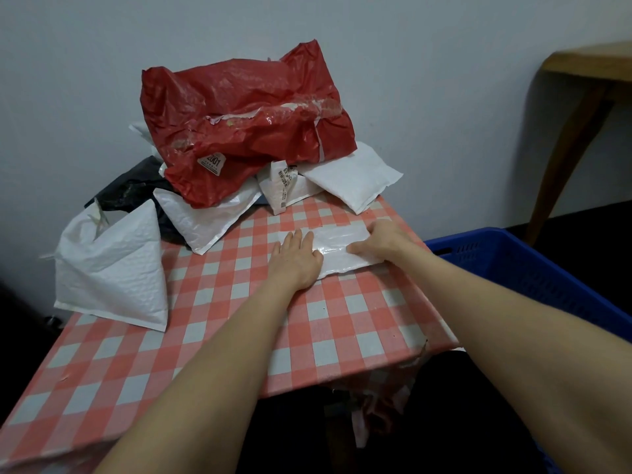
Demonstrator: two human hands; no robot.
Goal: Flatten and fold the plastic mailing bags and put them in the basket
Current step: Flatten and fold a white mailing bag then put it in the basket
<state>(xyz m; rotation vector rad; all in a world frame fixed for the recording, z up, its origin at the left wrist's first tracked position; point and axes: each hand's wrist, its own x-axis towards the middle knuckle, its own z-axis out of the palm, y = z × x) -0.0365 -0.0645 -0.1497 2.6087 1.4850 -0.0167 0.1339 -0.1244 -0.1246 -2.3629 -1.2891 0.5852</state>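
left hand (295,260) is pressing the bag (337,246) flat on the surface (239,319), fingers (298,238) straight; right hand (379,239) is gripping its other end, fingers curled; basket (533,268) sitting alongside

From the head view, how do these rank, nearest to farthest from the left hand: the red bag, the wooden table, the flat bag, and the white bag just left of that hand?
1. Flat bag: under the left hand, touching it.
2. White bag: left, at the pile's front.
3. Red bag: behind, on top of the pile.
4. Wooden table: far right, by the wall.
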